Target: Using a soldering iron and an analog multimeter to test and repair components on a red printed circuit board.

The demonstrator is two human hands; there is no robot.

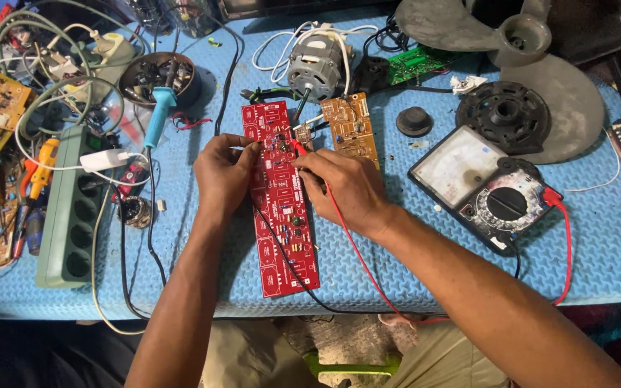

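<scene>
Forearms come in from the bottom edge, over the front lip of the blue mat (397, 280). Left hand (224, 176) sits at the left long edge of the red circuit board (279, 197), fingers curled and pinched up at the board's upper left; black lead (282, 255) runs out from under it, tip hidden, so cannot tell if they actually clamp the probe. Right hand (346, 188) closed on the red probe (298, 147), tip down on the board's upper part, red lead (357, 251) trailing back along the wrist.

Board: long, narrow, red with white printing, lying lengthwise away from the camera, mid-mat, slightly left of centre. Small components cluster at top and middle; lower end mostly bare. Its near end stops just short of the mat's front edge.

Open room: bare mat right of the board, between right forearm and analog multimeter (486, 187). Left side tight: green power strip (70, 208) and cables close by. Beyond the board's far end, brown circuit board (350, 126) and small motor (315, 66) crowd in, nearly touching. Soldering iron with blue handle (158, 115) rests upper left. Grey fan blade (533, 65) fills the far right corner.
</scene>
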